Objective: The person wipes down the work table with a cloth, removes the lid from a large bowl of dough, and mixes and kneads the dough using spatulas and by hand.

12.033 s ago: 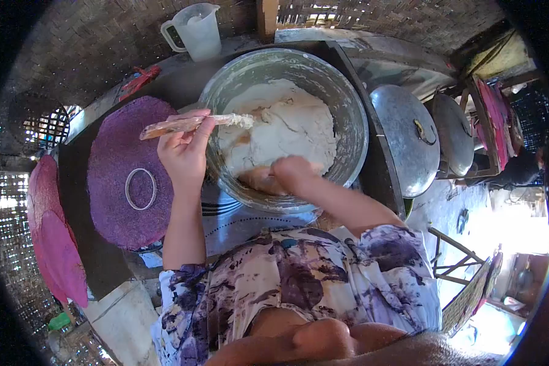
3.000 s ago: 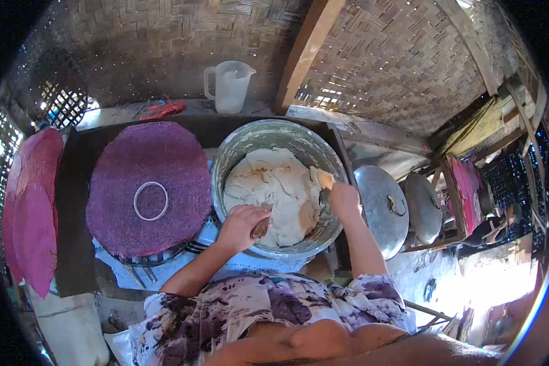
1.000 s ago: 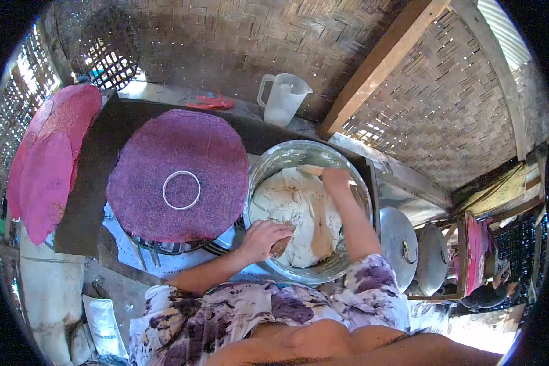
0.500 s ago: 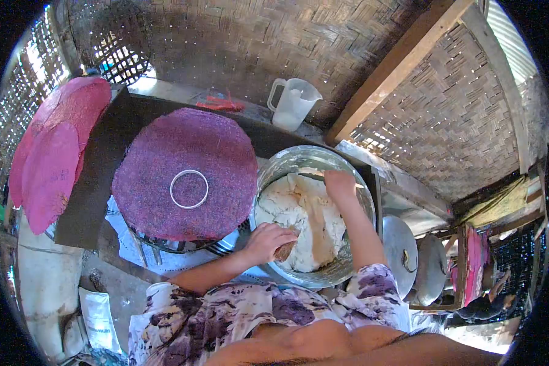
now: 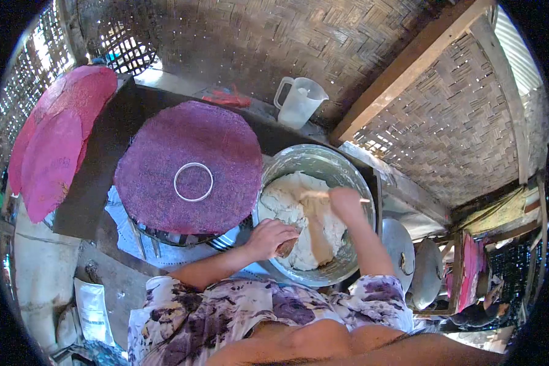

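A large metal basin (image 5: 277,163) holds a thick white dough-like mass (image 5: 285,196) with a tan strip (image 5: 317,236) across its middle. At the basin's near left rim, my left hand (image 5: 271,238) is closed around a brown rounded piece like a coconut shell (image 5: 286,247), partly hidden by the fingers. Over the far right part of the mass, my right hand (image 5: 346,204) grips a thin light wooden stick (image 5: 315,194), its ends showing on both sides of the fist.
Left of the basin lies a round purple mesh sheet (image 5: 158,155) with a white ring (image 5: 193,182) on it. A plastic pitcher (image 5: 301,104) stands behind. Pink sheets (image 5: 55,146) hang far left; metal lids (image 5: 398,247) lean at right.
My right hand has come down and nearer with the stick. My left hand keeps its hold on the brown piece at the rim. The view has shifted slightly.
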Demonstrator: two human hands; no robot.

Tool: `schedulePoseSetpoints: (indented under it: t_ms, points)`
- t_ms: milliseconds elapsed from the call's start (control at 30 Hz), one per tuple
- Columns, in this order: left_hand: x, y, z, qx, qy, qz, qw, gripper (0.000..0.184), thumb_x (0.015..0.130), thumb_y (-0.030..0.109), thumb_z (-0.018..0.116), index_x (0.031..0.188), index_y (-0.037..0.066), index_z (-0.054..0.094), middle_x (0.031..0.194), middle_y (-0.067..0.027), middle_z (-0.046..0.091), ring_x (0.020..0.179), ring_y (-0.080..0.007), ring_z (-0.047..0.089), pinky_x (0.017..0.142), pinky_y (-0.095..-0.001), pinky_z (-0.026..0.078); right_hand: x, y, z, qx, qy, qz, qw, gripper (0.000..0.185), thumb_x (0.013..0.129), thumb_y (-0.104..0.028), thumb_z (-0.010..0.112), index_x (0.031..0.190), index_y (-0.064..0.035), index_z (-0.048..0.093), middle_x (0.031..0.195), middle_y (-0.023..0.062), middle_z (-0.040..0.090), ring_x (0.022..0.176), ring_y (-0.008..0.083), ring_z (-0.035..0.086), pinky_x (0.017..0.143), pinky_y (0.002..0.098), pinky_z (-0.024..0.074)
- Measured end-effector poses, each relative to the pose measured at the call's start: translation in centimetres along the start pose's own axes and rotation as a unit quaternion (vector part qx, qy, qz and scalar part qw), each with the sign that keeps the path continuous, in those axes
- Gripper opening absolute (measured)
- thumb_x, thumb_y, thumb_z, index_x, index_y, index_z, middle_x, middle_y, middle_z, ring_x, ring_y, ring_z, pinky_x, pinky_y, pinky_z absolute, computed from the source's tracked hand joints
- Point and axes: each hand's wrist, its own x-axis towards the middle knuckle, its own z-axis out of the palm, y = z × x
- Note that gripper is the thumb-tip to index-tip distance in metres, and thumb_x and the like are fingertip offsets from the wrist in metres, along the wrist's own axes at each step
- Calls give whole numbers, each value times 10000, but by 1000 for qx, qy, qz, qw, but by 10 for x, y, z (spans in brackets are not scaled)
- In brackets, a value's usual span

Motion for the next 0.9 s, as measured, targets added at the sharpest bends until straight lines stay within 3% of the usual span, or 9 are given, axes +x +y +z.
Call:
schedulePoseSetpoints:
  t_ms: [67,167,367,467,567,667,767,833,900]
  points:
    - [1,1,0,3,10,4,1000,402,615,137,654,1009,178,585,1017,-1,587,903,-203,541,774,-357,393,10,17,3,-16,66,46,997,154,717,-131,524,723,-34,644,660,126,628,631,293,629,561,393,509]
    - [1,-2,2,-8,24,12,1000,384,620,148,655,998,180,589,999,0,595,891,-206,548,761,-353,399,35,8,15,27,6,123,992,167,761,-103,470,772,-59,631,775,146,634,732,292,633,612,402,505]
    - [-1,-1,3,11,23,16,1000,373,620,161,664,986,174,590,1015,3,595,900,-197,550,768,-353,395,24,-38,40,81,-55,55,994,183,753,-99,465,790,-17,625,761,164,635,723,292,637,638,401,509]
    - [-1,-5,7,3,31,14,999,370,624,168,666,986,175,587,1029,8,592,906,-195,549,776,-353,392,-9,-30,63,2,-9,-53,999,162,735,-90,480,784,-22,619,722,155,629,681,304,627,656,399,504]
    - [0,-2,5,3,21,4,1000,384,619,170,672,993,182,583,1039,10,588,921,-196,543,791,-356,389,-36,-10,7,39,-31,23,999,161,730,-96,500,795,-40,637,716,132,616,646,285,613,609,401,500]
    - [2,1,1,3,4,-6,1000,400,614,161,673,1002,188,579,1045,11,584,938,-196,536,806,-363,388,-62,11,-43,60,72,84,992,158,738,-88,505,844,-53,617,695,120,599,619,286,605,597,400,501]
    - [3,3,-2,-4,-10,-12,1000,407,612,134,663,1006,185,578,1038,12,582,944,-203,529,817,-374,387,-61,9,-13,101,174,159,967,125,720,-65,495,801,-24,581,746,145,596,712,281,603,652,366,488]
    - [5,6,-6,10,-25,-14,1000,420,605,129,664,1012,184,578,1041,9,580,942,-208,525,815,-371,386,-56,-19,38,81,2,242,967,181,734,-63,493,884,2,571,822,177,605,761,319,598,696,383,481]
    - [2,5,-3,10,-56,-29,998,493,593,91,671,1063,199,565,1051,-9,567,975,-227,509,836,-370,368,-73,-61,77,225,-92,138,960,181,753,-81,493,884,-2,588,880,206,602,800,355,590,723,417,467]
